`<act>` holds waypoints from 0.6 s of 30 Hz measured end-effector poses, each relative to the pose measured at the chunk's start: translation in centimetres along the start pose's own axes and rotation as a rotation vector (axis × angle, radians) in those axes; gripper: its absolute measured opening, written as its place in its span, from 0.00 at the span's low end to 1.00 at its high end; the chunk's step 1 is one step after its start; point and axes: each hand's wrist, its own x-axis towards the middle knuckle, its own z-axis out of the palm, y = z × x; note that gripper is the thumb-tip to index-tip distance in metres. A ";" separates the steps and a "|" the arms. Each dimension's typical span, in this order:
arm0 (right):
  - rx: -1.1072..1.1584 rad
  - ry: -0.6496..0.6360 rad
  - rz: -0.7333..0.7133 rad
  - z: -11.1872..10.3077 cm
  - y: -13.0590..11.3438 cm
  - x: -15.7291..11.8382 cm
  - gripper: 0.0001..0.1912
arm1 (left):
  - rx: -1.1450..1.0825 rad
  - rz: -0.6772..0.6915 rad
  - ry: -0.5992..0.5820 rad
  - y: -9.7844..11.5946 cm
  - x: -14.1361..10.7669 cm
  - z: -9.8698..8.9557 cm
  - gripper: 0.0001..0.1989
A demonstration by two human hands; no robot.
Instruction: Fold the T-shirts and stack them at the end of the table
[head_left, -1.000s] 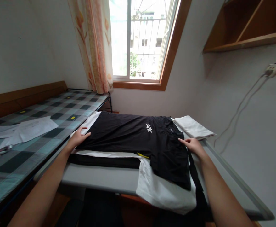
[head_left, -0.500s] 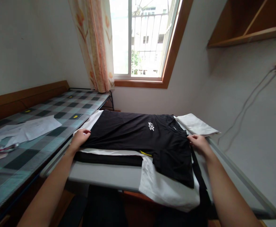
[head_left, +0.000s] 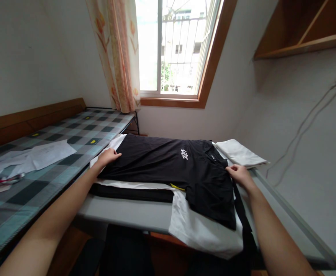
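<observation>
Black T-shirt [head_left: 156, 159]: flat on the grey desk [head_left: 127, 214], between your hands. Long axis runs left to right across you; hem by your left hand [head_left: 108, 156], collar end toward your right hand [head_left: 235, 172], near sleeve pointing back toward you. Right hand: thumb and fingers pinching the shoulder edge. Left hand: fingertips on the hem end; grip or mere contact, cannot tell. Beneath: white shirt [head_left: 202, 230], its sleeve over your desk edge. Folded white cloth [head_left: 239, 152]: just beyond your right hand.
</observation>
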 end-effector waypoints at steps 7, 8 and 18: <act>-0.025 -0.001 0.021 -0.1 -0.3 -0.1 0.12 | -0.040 -0.046 0.051 0.8 3.5 0.9 0.15; -0.032 0.001 0.017 -0.1 -0.3 -0.1 0.12 | -0.037 -0.063 0.079 0.8 3.7 1.0 0.15; -0.002 0.016 0.068 0.0 0.0 0.0 0.11 | -0.435 -0.185 -0.012 1.0 4.7 0.5 0.21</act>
